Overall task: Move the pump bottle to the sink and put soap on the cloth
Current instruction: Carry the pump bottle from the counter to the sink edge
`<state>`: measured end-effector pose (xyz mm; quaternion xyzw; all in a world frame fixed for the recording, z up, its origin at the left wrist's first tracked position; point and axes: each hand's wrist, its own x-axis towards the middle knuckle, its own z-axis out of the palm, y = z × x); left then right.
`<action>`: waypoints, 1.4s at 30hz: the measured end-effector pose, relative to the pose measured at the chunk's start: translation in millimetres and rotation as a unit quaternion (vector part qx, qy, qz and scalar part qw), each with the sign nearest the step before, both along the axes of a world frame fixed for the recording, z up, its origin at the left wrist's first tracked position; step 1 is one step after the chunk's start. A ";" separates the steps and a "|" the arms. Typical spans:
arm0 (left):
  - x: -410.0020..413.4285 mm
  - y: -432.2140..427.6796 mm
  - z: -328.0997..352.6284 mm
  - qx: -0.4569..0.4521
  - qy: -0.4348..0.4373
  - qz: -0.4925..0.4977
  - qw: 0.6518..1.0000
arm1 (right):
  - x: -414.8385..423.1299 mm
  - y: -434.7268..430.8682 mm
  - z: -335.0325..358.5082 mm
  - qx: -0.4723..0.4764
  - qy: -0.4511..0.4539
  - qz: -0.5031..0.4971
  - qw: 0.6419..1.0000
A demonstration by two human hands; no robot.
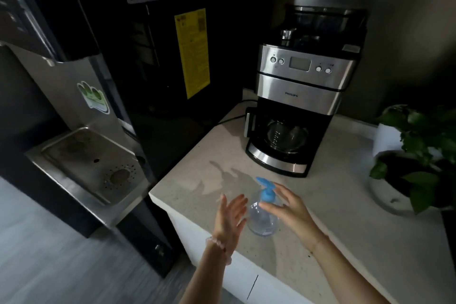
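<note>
While both hands were spread wide, stood low in the middle of the frame: bottle (262, 217) on counter (345, 217), left hand (230, 212) and right hand (287, 207) beside it, holding nothing. Needed a firm hug round the clear belly, kept upright, away from the blue pump (267, 191). Saw no sink, no cloth.

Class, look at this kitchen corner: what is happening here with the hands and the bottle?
A person is reaching with both hands for a clear pump bottle with a blue pump head, which stands upright near the front edge of the pale countertop. The left hand is open beside it and the right hand is open close to the pump; neither grips it yet. A coffee maker and a potted plant stand further back. No sink or cloth is in view.
</note>
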<state>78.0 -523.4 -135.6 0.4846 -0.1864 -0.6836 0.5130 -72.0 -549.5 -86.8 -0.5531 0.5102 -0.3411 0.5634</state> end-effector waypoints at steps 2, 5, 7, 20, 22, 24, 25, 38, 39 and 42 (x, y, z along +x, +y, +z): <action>0.4 -1.5 -6.9 0.005 0.001 -0.007 1.000 | -2.8 -3.8 -5.2 0.002 -0.001 0.002 1.000; 1.5 -1.2 -12.8 0.004 0.014 -0.010 1.000 | -4.8 -3.5 -7.5 -0.008 0.002 0.000 1.000; 2.5 -2.6 -14.2 0.002 -0.006 -0.025 1.000 | -3.4 -2.6 -7.0 -0.023 0.007 -0.001 1.000; 6.2 -3.3 36.4 -0.154 -0.203 -0.112 0.960 | 3.0 -8.1 39.7 -0.075 -0.039 -0.028 0.996; 8.6 0.1 47.3 -0.173 -0.218 -0.107 0.954 | 3.3 -3.1 49.7 -0.086 -0.043 -0.016 0.995; 10.9 8.6 61.2 -0.194 -0.238 -0.109 0.946 | 2.2 3.4 60.9 -0.094 -0.043 -0.002 0.995; 12.0 14.8 68.6 -0.200 -0.242 -0.105 0.944 | 0.7 7.4 67.7 -0.095 -0.045 0.010 0.994; 63.6 195.4 132.1 -0.225 -0.295 0.059 0.927 | 47.4 121.5 110.0 -0.088 -0.093 0.279 0.952; 72.2 212.7 132.3 -0.221 -0.299 0.073 0.926 | 60.4 132.3 110.3 -0.085 -0.090 0.293 0.948; 105.2 259.1 131.6 -0.194 -0.297 0.138 0.925 | 108.1 162.7 112.6 -0.084 -0.074 0.335 0.936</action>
